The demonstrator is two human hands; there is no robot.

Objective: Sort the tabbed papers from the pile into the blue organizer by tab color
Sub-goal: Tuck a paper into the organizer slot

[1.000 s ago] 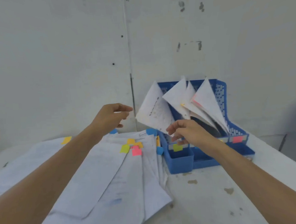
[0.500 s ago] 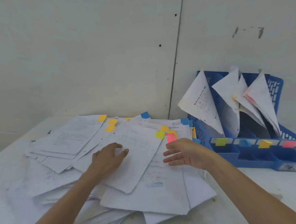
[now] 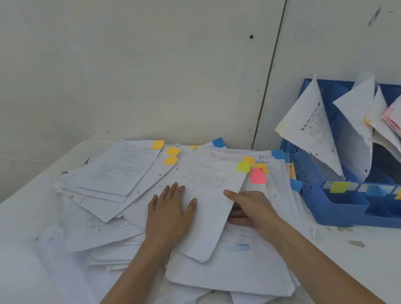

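In the frame centre the left hand presses flat, fingers straight, on the top sheet, the right hand pinches its edge; better to lift only this sheet toward the yellow-green label of the blue organizer at the right.

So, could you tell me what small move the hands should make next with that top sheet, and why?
Probably lift the white sheet with the yellow-green tab off the pile with the right hand. Its thumb lies on the sheet's edge with fingers underneath, the left hand rests flat on it, and the leftmost label on the blue plastic organizer matches that tab.
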